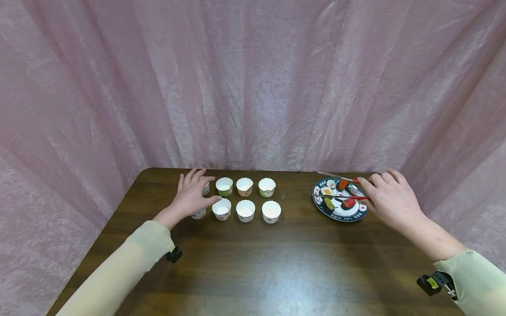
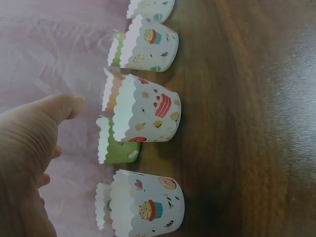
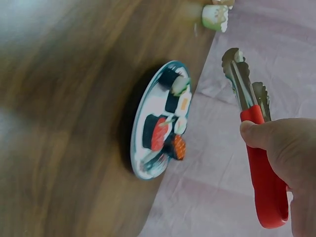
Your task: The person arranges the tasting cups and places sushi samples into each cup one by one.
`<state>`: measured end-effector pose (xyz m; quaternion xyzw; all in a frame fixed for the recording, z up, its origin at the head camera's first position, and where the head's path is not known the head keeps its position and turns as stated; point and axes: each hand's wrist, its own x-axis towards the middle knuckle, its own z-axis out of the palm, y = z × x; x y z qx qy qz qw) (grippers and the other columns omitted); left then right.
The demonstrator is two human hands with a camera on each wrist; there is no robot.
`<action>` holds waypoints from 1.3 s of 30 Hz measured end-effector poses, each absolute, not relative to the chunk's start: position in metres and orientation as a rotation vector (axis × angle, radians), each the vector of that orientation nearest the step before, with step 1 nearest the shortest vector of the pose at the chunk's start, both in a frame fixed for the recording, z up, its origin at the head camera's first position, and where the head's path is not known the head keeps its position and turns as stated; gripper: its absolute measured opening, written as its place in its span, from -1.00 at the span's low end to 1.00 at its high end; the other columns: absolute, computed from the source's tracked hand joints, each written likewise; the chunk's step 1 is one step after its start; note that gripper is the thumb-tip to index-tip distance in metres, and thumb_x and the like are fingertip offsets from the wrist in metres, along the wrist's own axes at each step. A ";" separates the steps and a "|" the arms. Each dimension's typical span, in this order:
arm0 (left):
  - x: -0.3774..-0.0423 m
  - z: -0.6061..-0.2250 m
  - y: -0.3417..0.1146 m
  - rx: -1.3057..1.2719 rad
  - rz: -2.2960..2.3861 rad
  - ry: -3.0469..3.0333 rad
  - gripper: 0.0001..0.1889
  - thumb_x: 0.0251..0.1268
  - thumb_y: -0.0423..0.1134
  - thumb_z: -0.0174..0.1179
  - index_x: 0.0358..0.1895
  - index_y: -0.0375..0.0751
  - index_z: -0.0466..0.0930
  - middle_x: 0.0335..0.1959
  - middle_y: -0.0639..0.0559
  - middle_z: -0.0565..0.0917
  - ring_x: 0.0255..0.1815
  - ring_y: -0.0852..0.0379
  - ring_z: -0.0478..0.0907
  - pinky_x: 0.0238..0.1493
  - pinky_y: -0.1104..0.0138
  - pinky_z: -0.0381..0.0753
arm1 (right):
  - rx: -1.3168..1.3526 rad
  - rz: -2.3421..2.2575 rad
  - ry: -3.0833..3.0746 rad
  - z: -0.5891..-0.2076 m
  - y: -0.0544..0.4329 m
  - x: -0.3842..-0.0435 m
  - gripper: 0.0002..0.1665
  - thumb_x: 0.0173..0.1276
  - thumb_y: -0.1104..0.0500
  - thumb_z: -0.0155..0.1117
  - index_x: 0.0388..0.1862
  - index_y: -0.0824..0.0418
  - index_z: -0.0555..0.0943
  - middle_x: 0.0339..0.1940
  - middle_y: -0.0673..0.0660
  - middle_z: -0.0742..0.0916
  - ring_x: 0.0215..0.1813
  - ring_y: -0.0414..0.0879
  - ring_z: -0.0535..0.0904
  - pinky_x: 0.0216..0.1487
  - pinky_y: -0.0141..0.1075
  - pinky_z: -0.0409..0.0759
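Over the left end of two rows of paper baking cups (image 1: 246, 211), my left hand (image 1: 192, 196) hovers with fingers spread and thumb stretched out. It partly hides the leftmost cups, and its thumb (image 2: 64, 107) is apart from the cups in the left wrist view. My right hand (image 1: 393, 199) grips red-handled tongs (image 3: 266, 180), whose scalloped metal arms are spread. They extend above an oval plate (image 1: 345, 219) of sushi pieces, including a red-topped piece (image 1: 348, 203) and an orange-topped one (image 1: 342, 184). Nothing is visibly pinched between the tong tips.
The cups and the plate stand on a brown wooden table (image 1: 253, 263), near its back edge. Behind it hangs a pink curtain (image 1: 253, 87). A bare stretch of table lies between the cups and the plate.
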<state>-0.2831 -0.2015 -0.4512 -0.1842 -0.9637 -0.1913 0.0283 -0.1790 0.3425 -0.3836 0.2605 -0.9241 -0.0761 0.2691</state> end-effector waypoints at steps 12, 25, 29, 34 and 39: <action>-0.313 -0.458 -0.185 -0.461 -0.562 -3.036 -0.16 0.16 0.32 0.37 0.43 -0.08 0.47 0.62 -0.27 0.06 0.63 -0.35 -0.26 0.47 -0.34 -0.47 | 0.591 -0.216 -2.613 -0.388 0.369 -0.148 -0.27 -0.10 0.01 0.70 0.04 0.33 0.67 -0.29 0.20 0.66 -0.15 0.28 0.56 0.19 0.26 0.37; -0.333 -0.467 -0.180 -0.404 -0.504 -3.122 -0.07 0.16 0.36 0.35 0.50 -0.12 0.37 0.62 -0.33 0.02 0.62 -0.40 -0.27 0.45 -0.37 -0.47 | 0.602 -0.187 -2.680 -0.398 0.374 -0.127 -0.44 -0.05 -0.09 0.63 -0.17 0.27 0.74 -0.40 0.04 0.65 -0.27 0.15 0.57 0.03 0.20 0.45; -0.334 -0.469 -0.182 -0.392 -0.504 -3.135 -0.06 0.17 0.37 0.34 0.51 -0.12 0.36 0.62 -0.32 0.02 0.62 -0.39 -0.29 0.45 -0.36 -0.49 | 0.573 -0.169 -2.711 -0.405 0.370 -0.125 -0.48 -0.02 -0.10 0.62 -0.22 0.25 0.74 -0.47 -0.01 0.61 -0.33 0.12 0.56 -0.02 0.20 0.45; -0.336 -0.471 -0.182 -0.382 -0.499 -3.153 -0.06 0.19 0.36 0.33 0.52 -0.14 0.34 0.62 -0.34 0.01 0.62 -0.39 -0.31 0.44 -0.36 -0.50 | 0.540 -0.155 -2.751 -0.412 0.365 -0.125 -0.55 0.00 -0.09 0.63 -0.29 0.21 0.73 -0.51 -0.06 0.56 -0.36 0.07 0.55 -0.05 0.17 0.46; -0.335 -0.472 -0.182 -0.377 -0.502 -3.152 -0.07 0.20 0.35 0.33 0.52 -0.14 0.34 0.62 -0.34 0.01 0.62 -0.40 -0.30 0.44 -0.36 -0.49 | 0.476 -0.129 -2.821 -0.417 0.359 -0.125 -0.55 0.06 -0.10 0.61 -0.25 0.21 0.76 -0.52 -0.07 0.56 -0.38 0.05 0.54 -0.12 0.12 0.45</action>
